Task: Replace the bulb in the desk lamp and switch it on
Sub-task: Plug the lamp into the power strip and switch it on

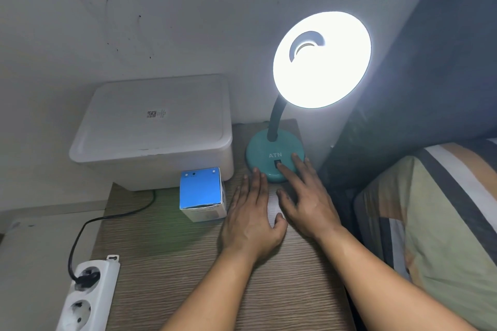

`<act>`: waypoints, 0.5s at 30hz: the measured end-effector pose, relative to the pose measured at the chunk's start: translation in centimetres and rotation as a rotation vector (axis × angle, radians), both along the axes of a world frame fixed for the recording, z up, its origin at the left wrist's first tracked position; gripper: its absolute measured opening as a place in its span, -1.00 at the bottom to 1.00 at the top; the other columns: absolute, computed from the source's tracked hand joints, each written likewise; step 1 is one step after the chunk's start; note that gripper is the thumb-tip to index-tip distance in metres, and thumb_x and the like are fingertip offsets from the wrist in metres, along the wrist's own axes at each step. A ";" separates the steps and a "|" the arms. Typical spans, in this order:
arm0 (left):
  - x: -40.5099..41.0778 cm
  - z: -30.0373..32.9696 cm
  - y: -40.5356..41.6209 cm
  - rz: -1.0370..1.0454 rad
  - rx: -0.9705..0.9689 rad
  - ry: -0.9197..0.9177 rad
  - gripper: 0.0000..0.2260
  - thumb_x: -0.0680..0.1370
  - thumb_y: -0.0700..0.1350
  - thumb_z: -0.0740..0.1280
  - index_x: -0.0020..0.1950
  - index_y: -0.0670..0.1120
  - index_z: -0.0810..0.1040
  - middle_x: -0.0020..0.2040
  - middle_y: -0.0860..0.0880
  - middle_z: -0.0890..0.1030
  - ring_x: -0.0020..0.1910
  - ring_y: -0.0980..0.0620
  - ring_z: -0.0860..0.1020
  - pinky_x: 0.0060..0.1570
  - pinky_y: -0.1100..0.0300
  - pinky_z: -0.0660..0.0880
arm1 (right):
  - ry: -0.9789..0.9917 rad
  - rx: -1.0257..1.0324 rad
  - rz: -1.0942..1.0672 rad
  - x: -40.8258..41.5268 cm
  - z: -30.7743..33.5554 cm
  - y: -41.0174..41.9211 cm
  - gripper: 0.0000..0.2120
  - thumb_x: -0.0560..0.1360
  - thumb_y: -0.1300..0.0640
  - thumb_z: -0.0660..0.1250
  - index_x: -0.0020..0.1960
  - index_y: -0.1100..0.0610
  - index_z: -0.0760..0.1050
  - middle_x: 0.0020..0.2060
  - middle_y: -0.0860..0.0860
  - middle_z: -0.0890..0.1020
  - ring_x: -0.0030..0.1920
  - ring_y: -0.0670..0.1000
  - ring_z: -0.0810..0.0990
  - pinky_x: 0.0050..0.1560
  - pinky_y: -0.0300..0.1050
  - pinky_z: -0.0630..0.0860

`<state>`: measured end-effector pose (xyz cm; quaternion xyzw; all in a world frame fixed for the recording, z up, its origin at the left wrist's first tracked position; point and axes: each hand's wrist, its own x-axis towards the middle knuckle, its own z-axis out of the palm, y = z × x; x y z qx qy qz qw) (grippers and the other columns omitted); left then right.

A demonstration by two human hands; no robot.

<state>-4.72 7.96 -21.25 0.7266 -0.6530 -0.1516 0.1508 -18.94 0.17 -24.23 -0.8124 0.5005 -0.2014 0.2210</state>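
The desk lamp has a teal round base (262, 154) marked ATN, a dark bendy neck and a wide shade (322, 61) that glows bright white; the lamp is lit. A fingertip of my right hand (306, 196) presses the black switch (277, 163) on the base, with the other fingers straight across the base. My left hand (252, 215) lies flat on the wooden table (188, 277), its fingertips touching the base's front rim. A blue and white bulb box (201, 193) stands left of my left hand.
A white lidded plastic bin (153, 126) fills the back left of the table. A white power strip (86, 295) with a black plug and cable lies at the front left. A bed with a striped pillow (435, 223) borders the right side.
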 end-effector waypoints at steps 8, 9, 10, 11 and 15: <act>-0.1 0.3 0.0 -0.003 0.010 -0.004 -0.24 0.59 0.16 0.15 0.67 -0.05 -0.12 0.67 -0.01 -0.21 0.55 0.17 -0.35 0.28 0.39 -0.59 | 0.012 0.005 0.002 0.0 -0.1 0.0 -0.40 0.55 -0.05 0.26 0.54 -0.22 0.15 0.59 -0.09 0.05 0.58 -0.04 -0.07 0.51 0.02 0.13; -0.1 0.3 0.0 -0.003 0.011 -0.006 -0.24 0.59 0.16 0.15 0.67 -0.05 -0.13 0.67 -0.01 -0.21 0.55 0.17 -0.35 0.28 0.39 -0.60 | 0.019 0.003 0.002 0.0 -0.1 0.0 -0.40 0.55 -0.05 0.26 0.54 -0.22 0.14 0.59 -0.09 0.05 0.58 -0.03 -0.08 0.52 0.02 0.13; -0.1 0.2 0.0 -0.002 0.013 -0.007 -0.24 0.59 0.16 0.14 0.67 -0.05 -0.13 0.67 -0.01 -0.21 0.53 0.18 -0.36 0.28 0.39 -0.60 | 0.025 0.003 0.000 0.0 -0.2 -0.1 -0.40 0.56 -0.05 0.26 0.55 -0.21 0.14 0.59 -0.08 0.05 0.58 -0.02 -0.08 0.52 0.04 0.13; 0.0 0.2 0.0 -0.001 0.014 -0.010 -0.25 0.60 0.17 0.14 0.67 -0.05 -0.14 0.67 -0.01 -0.22 0.52 0.19 -0.37 0.27 0.38 -0.61 | 0.029 0.004 -0.003 0.0 -0.1 -0.1 -0.40 0.56 -0.05 0.25 0.55 -0.20 0.14 0.59 -0.08 0.05 0.59 -0.02 -0.07 0.52 0.05 0.13; 0.1 0.0 -0.1 -0.004 0.013 -0.017 -0.25 0.59 0.17 0.14 0.68 -0.05 -0.11 0.67 -0.02 -0.19 0.62 0.08 -0.28 0.30 0.37 -0.58 | 0.043 0.008 -0.005 0.1 -0.1 -0.1 -0.40 0.56 -0.05 0.25 0.55 -0.19 0.15 0.59 -0.04 0.06 0.59 0.01 -0.07 0.53 0.07 0.13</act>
